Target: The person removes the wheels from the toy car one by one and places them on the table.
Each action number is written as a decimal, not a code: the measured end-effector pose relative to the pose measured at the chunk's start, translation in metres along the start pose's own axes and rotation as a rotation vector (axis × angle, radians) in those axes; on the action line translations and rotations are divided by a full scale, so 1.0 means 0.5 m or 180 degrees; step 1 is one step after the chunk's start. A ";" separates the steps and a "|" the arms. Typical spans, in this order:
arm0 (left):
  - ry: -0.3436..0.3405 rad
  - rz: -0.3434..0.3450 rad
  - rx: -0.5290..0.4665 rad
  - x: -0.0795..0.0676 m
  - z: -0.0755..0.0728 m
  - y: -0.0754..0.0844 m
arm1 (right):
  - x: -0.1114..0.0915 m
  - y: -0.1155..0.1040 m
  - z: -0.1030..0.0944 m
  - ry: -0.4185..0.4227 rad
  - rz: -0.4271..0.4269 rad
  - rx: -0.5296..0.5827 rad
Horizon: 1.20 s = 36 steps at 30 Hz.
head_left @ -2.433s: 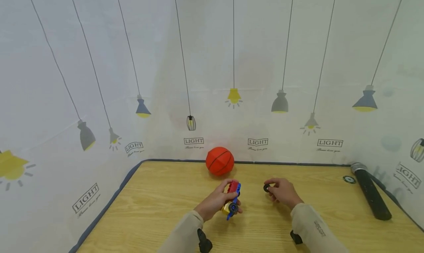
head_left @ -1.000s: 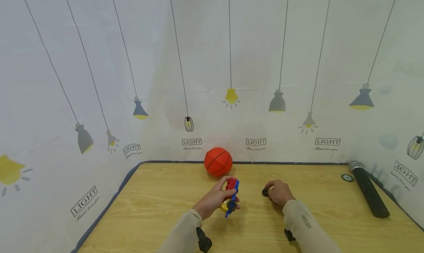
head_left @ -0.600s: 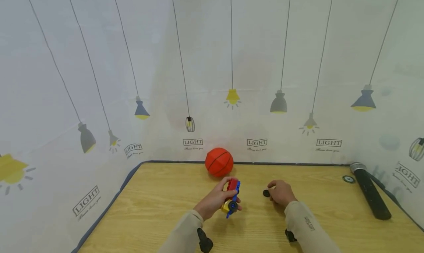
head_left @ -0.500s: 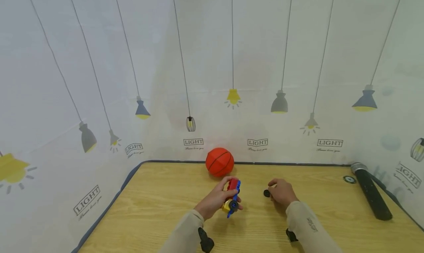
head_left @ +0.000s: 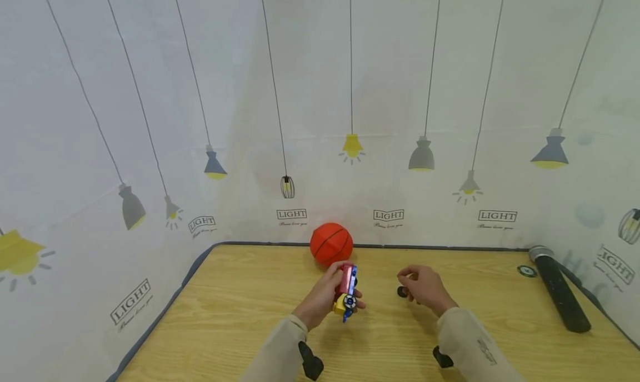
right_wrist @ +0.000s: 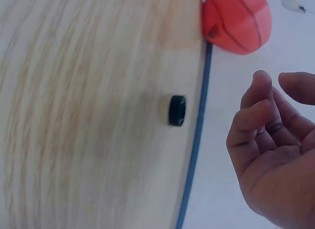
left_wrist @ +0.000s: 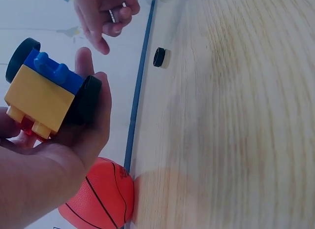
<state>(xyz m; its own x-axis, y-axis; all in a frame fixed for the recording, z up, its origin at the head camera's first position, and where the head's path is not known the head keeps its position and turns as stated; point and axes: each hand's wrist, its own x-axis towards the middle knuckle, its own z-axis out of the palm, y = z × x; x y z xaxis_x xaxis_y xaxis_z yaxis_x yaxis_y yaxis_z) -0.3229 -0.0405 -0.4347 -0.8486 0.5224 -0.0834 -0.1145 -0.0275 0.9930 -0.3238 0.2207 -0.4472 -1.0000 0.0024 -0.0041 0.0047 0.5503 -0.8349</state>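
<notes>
My left hand (head_left: 318, 300) holds a toy car (head_left: 347, 285) of red, yellow and blue building blocks above the table. In the left wrist view, the car's yellow block (left_wrist: 42, 93) and blue base (left_wrist: 56, 71) face the camera, with a black wheel on each side; the red part is mostly hidden. To the right, a loose black toy wheel (head_left: 401, 291) lies on the wooden table. Just over it hovers my right hand (head_left: 425, 288), its fingers loosely bent with nothing between them. The right wrist view shows the wheel (right_wrist: 177, 111) apart from the fingertips.
A red ball (head_left: 331, 244) with black lines sits at the table's back edge, behind my left hand. At the far right lie a black microphone (head_left: 560, 290) and a small round disc (head_left: 526, 271). A white lamp-printed sheet (head_left: 320, 93) encloses the table (head_left: 240, 304).
My right hand pinched the black toy wheel earlier, set it down on the table, and has now let go and lifted off. My left hand has raised and turned the toy car slightly.
</notes>
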 end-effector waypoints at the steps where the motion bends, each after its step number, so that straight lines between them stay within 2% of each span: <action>1: 0.0011 0.0012 -0.0026 0.000 -0.001 -0.001 | -0.003 -0.006 0.001 -0.0009 -0.0037 0.0029; 9: 0.0098 0.0027 0.0010 -0.002 -0.004 -0.004 | -0.031 -0.052 0.009 -0.0210 -0.0374 0.0367; 17: 0.0314 0.0041 0.0158 0.000 0.001 -0.007 | -0.047 -0.078 0.023 -0.0441 -0.0725 0.0360; 24: 0.0381 0.0043 0.0068 0.003 0.005 -0.010 | -0.063 -0.098 0.038 -0.0642 -0.1024 0.0287; 36: 0.0370 0.0046 0.0089 0.000 0.008 -0.001 | -0.078 -0.122 0.059 -0.0867 -0.1047 0.0402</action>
<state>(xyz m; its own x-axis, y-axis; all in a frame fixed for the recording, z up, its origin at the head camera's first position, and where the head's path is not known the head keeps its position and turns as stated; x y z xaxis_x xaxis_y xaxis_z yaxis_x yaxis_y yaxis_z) -0.3207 -0.0370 -0.4347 -0.9044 0.4197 -0.0764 -0.0887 -0.0098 0.9960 -0.2849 0.1626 -0.4122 -0.9118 -0.3852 0.1424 -0.2969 0.3786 -0.8766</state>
